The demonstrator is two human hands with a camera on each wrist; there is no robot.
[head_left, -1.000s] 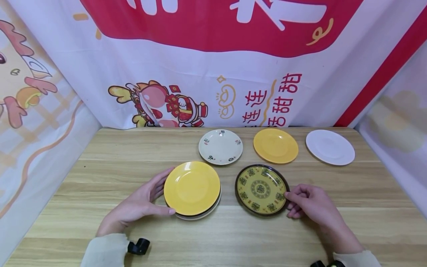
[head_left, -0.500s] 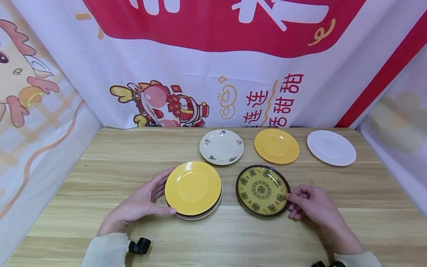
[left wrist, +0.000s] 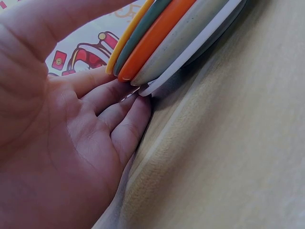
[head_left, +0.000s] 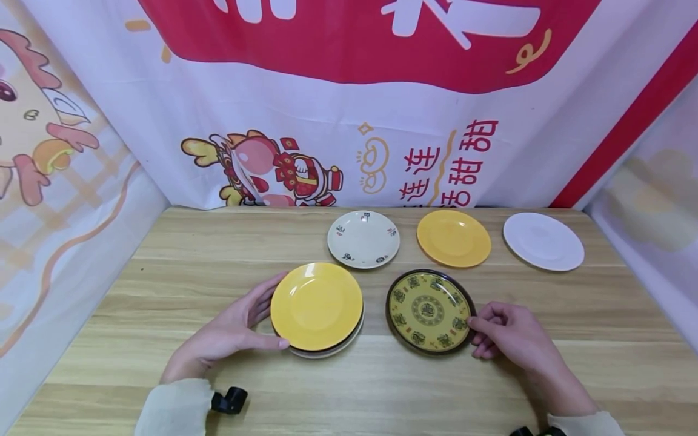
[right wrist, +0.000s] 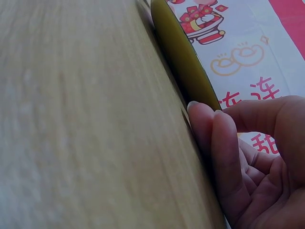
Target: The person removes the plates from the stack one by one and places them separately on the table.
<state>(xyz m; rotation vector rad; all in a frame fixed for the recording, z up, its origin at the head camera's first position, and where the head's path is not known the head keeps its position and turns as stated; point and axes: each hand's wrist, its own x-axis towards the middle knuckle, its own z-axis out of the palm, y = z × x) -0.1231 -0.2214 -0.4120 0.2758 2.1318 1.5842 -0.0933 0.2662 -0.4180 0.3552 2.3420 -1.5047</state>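
Right hand (head_left: 504,333) pinched the patterned plate (head_left: 428,310)

Thumb and fingers held its right edge. Just left of it, the left hand (head_left: 231,330) gripped a stack of plates (head_left: 316,306) by the edge. Behind, a printed plate (head_left: 363,240), a yellow plate (head_left: 454,238) and a white plate (head_left: 543,241) lay on the table (head_left: 349,399).

Wood-grain table (head_left: 191,242) fills the lower frame. White backdrop cloth (head_left: 338,103) behind it: red panel (head_left: 349,51) top centre, cartoon figure (head_left: 256,162) left of centre, red characters (head_left: 465,172) right of centre. Near the table's far edge, spaced apart: cream plate (head_left: 363,240) mid-frame, orange-yellow plate (head_left: 454,238) right of it, white plate (head_left: 543,241) further right.
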